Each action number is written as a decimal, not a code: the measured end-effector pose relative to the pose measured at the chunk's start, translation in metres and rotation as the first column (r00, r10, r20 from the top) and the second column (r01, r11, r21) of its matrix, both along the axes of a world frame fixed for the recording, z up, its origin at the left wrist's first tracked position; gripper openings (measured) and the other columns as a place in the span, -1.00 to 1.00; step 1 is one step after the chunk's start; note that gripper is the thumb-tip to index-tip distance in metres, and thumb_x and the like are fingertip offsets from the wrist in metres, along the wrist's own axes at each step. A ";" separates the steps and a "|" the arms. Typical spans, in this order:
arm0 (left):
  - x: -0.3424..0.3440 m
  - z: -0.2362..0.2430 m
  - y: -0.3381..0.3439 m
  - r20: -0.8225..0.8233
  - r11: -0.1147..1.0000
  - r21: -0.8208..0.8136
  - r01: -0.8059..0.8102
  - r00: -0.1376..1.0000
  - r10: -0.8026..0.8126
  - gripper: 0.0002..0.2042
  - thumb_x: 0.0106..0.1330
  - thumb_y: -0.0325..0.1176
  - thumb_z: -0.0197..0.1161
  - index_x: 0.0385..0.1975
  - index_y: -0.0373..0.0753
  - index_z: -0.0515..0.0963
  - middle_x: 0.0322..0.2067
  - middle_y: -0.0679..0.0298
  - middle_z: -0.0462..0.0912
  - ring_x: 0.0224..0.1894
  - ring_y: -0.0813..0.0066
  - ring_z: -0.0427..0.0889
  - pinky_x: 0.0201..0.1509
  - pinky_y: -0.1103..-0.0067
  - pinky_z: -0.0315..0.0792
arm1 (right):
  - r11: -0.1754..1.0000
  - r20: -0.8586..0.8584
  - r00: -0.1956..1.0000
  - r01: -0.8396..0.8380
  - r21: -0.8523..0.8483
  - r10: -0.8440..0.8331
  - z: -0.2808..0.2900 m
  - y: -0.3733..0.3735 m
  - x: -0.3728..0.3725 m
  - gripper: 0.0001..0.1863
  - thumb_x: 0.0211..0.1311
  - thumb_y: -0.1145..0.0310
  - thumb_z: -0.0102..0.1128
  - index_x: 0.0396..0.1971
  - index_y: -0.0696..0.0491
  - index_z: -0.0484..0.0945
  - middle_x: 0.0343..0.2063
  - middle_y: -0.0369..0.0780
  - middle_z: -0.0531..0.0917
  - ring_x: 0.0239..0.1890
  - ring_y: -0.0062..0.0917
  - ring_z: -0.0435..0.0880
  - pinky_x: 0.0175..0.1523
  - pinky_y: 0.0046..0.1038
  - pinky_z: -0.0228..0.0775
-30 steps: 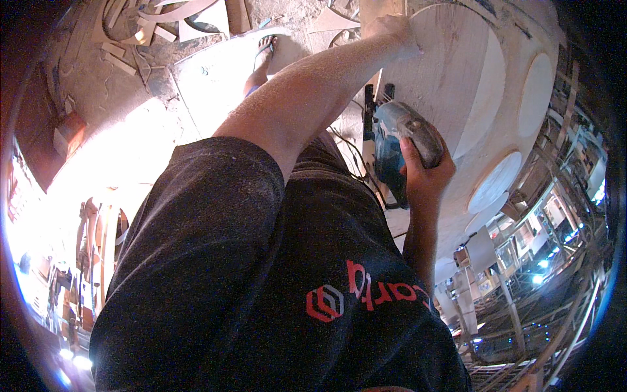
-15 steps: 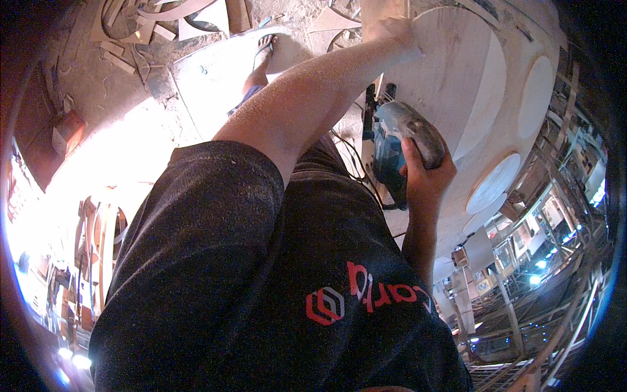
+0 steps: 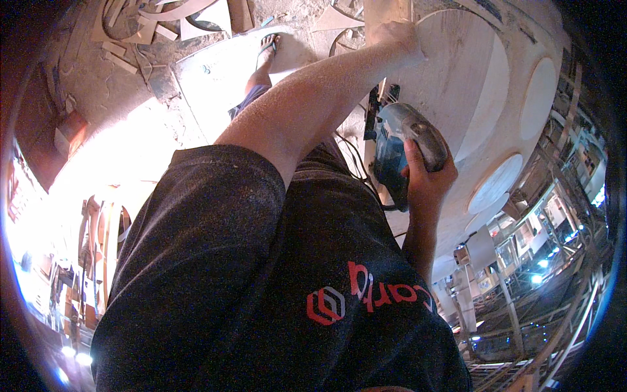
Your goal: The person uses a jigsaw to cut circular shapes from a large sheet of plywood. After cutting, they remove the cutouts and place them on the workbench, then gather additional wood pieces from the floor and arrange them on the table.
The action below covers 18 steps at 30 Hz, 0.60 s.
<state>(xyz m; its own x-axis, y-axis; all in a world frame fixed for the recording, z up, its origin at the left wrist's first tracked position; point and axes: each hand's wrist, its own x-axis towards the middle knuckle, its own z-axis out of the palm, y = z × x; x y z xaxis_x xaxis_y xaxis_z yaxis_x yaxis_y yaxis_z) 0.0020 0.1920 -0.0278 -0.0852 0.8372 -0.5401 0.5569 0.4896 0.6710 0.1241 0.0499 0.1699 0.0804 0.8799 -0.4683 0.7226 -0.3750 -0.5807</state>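
My right hand (image 3: 432,175) is wrapped around the rounded top handle of a teal and dark jigsaw (image 3: 400,140), with the thumb lying along its near side. The tool sits at the left edge of a broad wooden board (image 3: 450,72), its black front part beside that edge. Where the blade meets the wood is hidden. My left arm crosses from the left, and my left hand (image 3: 395,38) rests at the board's far left edge, by a pale strip of wood (image 3: 385,10). Glare and the hand's angle hide its fingers.
A dark cord (image 3: 353,157) hangs between the jigsaw and my body. Pale round discs (image 3: 495,183) lie on the board's right side. Curved wood offcuts (image 3: 176,13) litter the floor at the far left. A sandaled foot (image 3: 268,44) stands on a flat sheet (image 3: 215,72).
The whole view has shifted very slightly. My hands and the jigsaw hold almost the same places against the board.
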 end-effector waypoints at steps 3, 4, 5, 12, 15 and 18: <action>0.000 0.003 0.000 0.016 1.000 -0.015 -0.020 1.000 0.020 -0.28 -0.14 0.27 0.46 -0.10 -0.20 0.62 -0.23 0.10 0.73 -0.15 0.14 0.73 -0.08 0.25 0.62 | 1.000 0.015 1.000 0.001 -0.001 -0.001 0.000 0.001 0.000 -0.51 0.06 0.41 0.44 0.00 0.26 0.54 -0.15 -0.09 0.70 -0.13 -0.42 0.69 0.04 -0.41 0.51; 0.000 0.005 -0.001 0.010 1.000 -0.009 -0.020 1.000 0.020 -0.28 -0.15 0.27 0.47 -0.10 -0.20 0.63 -0.23 0.09 0.73 -0.16 0.13 0.73 -0.08 0.25 0.62 | 1.000 0.018 1.000 0.005 0.005 -0.005 -0.001 0.000 0.000 -0.51 0.06 0.41 0.44 0.00 0.26 0.55 -0.15 -0.08 0.70 -0.13 -0.42 0.69 0.05 -0.41 0.51; -0.001 0.007 -0.002 0.003 1.000 -0.003 -0.021 1.000 0.021 -0.28 -0.16 0.27 0.47 -0.11 -0.20 0.63 -0.23 0.09 0.73 -0.16 0.13 0.73 -0.09 0.25 0.62 | 1.000 0.020 1.000 0.005 0.009 -0.005 -0.002 0.000 0.000 -0.51 0.06 0.41 0.44 0.00 0.26 0.55 -0.15 -0.08 0.70 -0.13 -0.42 0.69 0.05 -0.41 0.51; -0.007 0.022 -0.003 0.028 0.997 -0.078 0.026 0.999 -0.023 -0.30 -0.08 0.24 0.46 -0.07 -0.22 0.63 -0.13 0.15 0.71 -0.05 0.26 0.70 -0.01 0.40 0.58 | 0.999 0.014 1.000 -0.006 0.047 0.005 -0.005 0.000 0.000 -0.54 0.07 0.41 0.43 -0.02 0.25 0.56 -0.23 -0.12 0.70 -0.31 -0.51 0.62 -0.17 -0.48 0.44; -0.005 0.015 -0.004 0.045 0.998 -0.066 -0.009 0.999 0.012 -0.30 -0.09 0.23 0.48 -0.07 -0.24 0.63 -0.12 0.14 0.70 -0.05 0.25 0.70 0.00 0.39 0.59 | 0.991 0.029 0.998 -0.059 0.117 0.056 -0.012 -0.002 0.006 -0.60 0.09 0.41 0.42 -0.08 0.24 0.58 -0.40 -0.21 0.70 -0.69 -0.68 0.48 -0.60 -0.63 0.28; -0.007 0.022 -0.005 0.039 0.997 -0.072 0.004 0.999 -0.001 -0.30 -0.08 0.21 0.48 -0.08 -0.26 0.62 -0.12 0.13 0.70 -0.05 0.25 0.70 0.01 0.39 0.59 | 0.992 0.035 0.998 -0.052 0.115 0.048 -0.012 -0.002 0.007 -0.61 0.09 0.42 0.42 -0.08 0.24 0.58 -0.42 -0.22 0.70 -0.69 -0.68 0.48 -0.60 -0.63 0.29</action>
<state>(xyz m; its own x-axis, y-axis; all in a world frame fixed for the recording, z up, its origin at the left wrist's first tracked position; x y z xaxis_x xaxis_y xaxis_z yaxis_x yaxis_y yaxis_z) -0.0050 0.1869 -0.0061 -0.0612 0.7961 -0.6021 0.5325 0.5362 0.6549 0.1315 0.0478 0.1578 0.0484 0.9315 -0.3605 0.7573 -0.2696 -0.5948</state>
